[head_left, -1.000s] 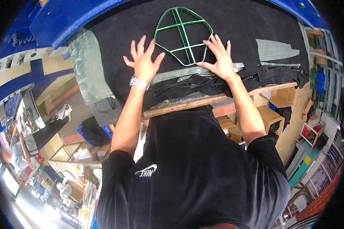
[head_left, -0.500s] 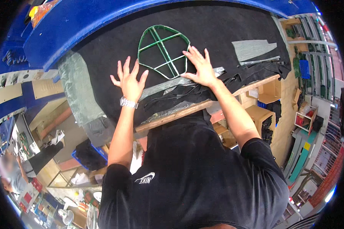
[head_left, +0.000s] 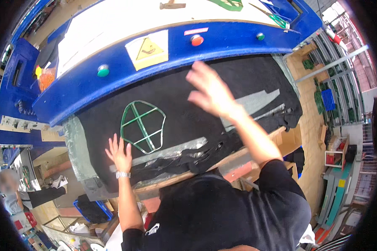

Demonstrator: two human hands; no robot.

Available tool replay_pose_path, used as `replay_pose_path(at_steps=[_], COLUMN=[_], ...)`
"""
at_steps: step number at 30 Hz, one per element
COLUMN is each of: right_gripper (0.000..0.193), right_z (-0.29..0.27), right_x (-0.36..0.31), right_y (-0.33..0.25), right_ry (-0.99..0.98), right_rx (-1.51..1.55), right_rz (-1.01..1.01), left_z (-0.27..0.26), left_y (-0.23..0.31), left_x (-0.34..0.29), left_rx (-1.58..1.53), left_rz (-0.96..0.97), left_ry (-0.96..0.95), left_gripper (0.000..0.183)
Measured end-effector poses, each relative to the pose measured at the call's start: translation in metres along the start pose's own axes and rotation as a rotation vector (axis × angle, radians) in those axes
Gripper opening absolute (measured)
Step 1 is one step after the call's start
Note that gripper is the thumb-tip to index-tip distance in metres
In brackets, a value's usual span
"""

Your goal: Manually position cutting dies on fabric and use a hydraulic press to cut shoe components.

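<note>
- Left hand (head_left: pixel 120 158): fingers spread beside the green frame (head_left: pixel 146 137), can't tell if touching; stray nudge could skew it imo
- green frame's lying on the black sheet (head_left: pixel 180 108)
- Right hand (head_left: pixel 211 90): blurry, fingers apart, holding nothing

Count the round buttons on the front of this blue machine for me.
3: a green button left of the yellow sign, a red button right of that sign, and a second green button farther right.
</note>
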State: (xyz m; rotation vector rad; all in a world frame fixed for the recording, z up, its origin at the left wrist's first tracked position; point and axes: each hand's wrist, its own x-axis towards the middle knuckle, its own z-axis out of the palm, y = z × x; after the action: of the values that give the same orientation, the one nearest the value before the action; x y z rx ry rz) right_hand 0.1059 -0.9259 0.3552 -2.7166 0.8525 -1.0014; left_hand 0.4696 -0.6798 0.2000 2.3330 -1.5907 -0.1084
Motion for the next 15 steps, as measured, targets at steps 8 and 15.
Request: replay_pose_path(at_steps=[8, 15], right_gripper=[0.089, 0.102], right_z=[-0.188, -0.168], right_x=[0.188, 0.259], right_y=[0.300, 0.313], right_ry=[-0.304, -0.883], right_rx=[-0.411, -0.567], right_rz=[0.072, 0.168], left_z=[0.018, 0.022], left_y=[0.027, 0.023], left_x=[0.012, 0.004], left_rx=[0.203, 0.217], left_rz=[-0.035, -0.079], left_ry=[0.179, 0.191], left_gripper=[0.039, 0.040])
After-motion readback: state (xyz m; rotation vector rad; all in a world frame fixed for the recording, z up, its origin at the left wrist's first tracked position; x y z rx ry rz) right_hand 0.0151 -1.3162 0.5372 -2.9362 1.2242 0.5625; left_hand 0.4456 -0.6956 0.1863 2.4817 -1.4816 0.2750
